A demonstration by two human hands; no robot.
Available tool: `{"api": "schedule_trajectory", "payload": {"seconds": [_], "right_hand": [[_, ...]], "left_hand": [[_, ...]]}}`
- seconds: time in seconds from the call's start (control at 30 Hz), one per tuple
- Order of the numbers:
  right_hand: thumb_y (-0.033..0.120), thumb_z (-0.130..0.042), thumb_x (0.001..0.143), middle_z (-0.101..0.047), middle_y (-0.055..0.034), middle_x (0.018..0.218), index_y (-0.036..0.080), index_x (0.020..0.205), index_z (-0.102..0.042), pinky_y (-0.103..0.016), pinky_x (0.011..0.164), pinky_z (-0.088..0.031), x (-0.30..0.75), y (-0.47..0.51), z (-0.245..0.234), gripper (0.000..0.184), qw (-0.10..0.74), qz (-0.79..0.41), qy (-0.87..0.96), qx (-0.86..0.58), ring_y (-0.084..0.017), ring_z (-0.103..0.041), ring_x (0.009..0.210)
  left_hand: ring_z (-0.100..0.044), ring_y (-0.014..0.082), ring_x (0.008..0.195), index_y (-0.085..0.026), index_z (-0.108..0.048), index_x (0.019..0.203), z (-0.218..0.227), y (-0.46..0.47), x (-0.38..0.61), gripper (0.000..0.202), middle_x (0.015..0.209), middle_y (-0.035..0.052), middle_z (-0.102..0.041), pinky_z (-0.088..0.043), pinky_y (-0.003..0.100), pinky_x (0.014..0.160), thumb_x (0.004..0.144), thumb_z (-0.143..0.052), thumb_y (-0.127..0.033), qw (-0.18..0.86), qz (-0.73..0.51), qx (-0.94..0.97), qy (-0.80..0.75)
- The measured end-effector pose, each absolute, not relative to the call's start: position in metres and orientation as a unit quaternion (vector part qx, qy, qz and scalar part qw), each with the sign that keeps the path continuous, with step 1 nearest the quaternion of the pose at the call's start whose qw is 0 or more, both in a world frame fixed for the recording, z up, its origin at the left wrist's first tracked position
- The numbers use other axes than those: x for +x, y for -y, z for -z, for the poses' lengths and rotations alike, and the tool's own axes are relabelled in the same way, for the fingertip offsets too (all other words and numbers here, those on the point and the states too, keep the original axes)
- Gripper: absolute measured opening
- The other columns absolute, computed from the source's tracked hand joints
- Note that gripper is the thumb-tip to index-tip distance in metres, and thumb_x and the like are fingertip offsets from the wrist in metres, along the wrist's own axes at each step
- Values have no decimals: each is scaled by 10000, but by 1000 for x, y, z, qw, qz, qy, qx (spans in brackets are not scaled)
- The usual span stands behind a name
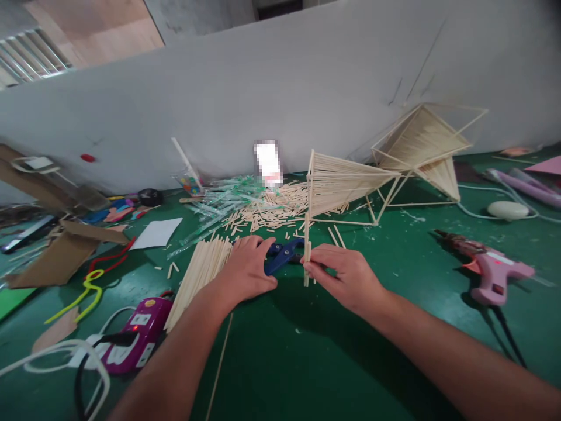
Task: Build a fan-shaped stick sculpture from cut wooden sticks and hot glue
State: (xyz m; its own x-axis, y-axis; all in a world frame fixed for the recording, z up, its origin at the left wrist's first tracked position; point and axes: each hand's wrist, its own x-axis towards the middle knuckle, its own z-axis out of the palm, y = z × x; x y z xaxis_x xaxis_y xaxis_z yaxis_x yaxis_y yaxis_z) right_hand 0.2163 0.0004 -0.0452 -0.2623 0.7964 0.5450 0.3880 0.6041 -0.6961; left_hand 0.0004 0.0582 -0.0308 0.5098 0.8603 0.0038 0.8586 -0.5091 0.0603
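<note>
My left hand (249,266) reaches over the blue-handled pliers (283,257) lying on the green table. Its thumb and fingers are apart, the fingertips at one blue handle. My right hand (346,272) pinches a few thin wooden sticks (307,263) between thumb and fingertips, roughly upright just right of the pliers. Behind them stands a twisted framework of wooden sticks (337,184), its near corner lined up with the held sticks. Left of my left hand lies a bundle of long sticks (197,269), partly hidden by my wrist and forearm.
Short cut sticks (289,202) and clear plastic wrappers (232,196) are heaped by the wall, near a blurred bright screen (267,162). A pink glue gun (495,269) lies at right. A purple power strip (142,333) with cables and a cardboard piece (65,251) lie left.
</note>
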Motion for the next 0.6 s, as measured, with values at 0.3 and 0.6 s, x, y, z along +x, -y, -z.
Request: {"api": "schedule_trajectory", "payload": {"seconds": [0.3, 0.6], "right_hand": [[165, -499, 891, -585, -4, 722, 174, 812, -631, -218, 618, -419, 218, -1, 45, 154, 451, -218, 773, -391, -103, -543, 684], [168, -483, 896, -576, -25, 739, 157, 828, -634, -220, 601, -415, 216, 1, 46, 166, 463, -206, 771, -385, -106, -534, 664]], "left_hand": [[-508, 287, 1099, -182, -421, 1311, -22, -31, -14, 624, 1202, 104, -498, -411, 420, 956, 698, -536, -191, -64, -122, 834, -534], [-495, 281, 1132, -198, -430, 1288, -40, -10, -8, 609, 1248, 88, -518, -393, 444, 970, 688, -534, -191, -48, -102, 862, -495]]}}
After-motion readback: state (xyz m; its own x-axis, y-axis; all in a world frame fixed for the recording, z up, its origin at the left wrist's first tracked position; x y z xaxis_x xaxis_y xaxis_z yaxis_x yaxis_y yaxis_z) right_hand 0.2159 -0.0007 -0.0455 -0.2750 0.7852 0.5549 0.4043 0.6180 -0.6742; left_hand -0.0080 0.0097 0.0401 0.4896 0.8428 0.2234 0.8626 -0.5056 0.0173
